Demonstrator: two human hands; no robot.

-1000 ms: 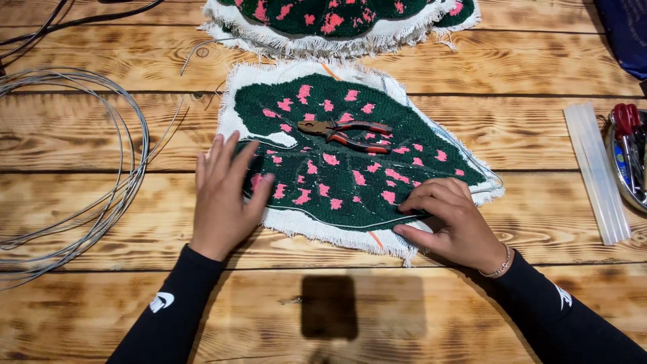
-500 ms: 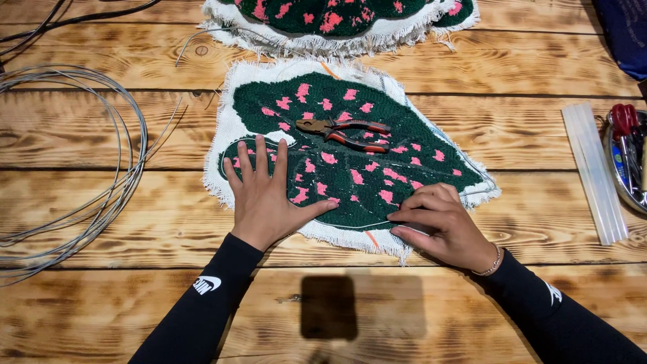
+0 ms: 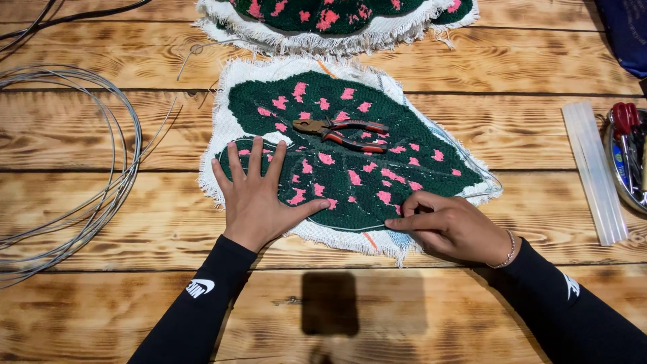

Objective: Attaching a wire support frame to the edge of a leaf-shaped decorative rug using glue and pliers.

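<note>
Both my hands on the leaf-shaped rug on the wooden table.

My left hand (image 3: pixel 259 195) lies flat with fingers spread wide, palm down on the near left part of the dark green tufted rug (image 3: pixel 350 162) with pink spots and a white fringed edge. My right hand (image 3: pixel 448 226) is curled narrow at the rug's near right edge, fingertips pinched together against the border where a thin wire (image 3: pixel 482 182) runs along it; I cannot tell whether it grips the wire or only presses on it. Just beyond my left fingers, on top of the rug, lie pliers (image 3: pixel 340 131) with red and black handles. A coil of wire (image 3: pixel 67 168) sits well off to my left, clear glue sticks (image 3: pixel 593 172) and a metal tray (image 3: pixel 627 165) of tools to my right, a second rug (image 3: pixel 337 20) farther away beyond the first.
</note>
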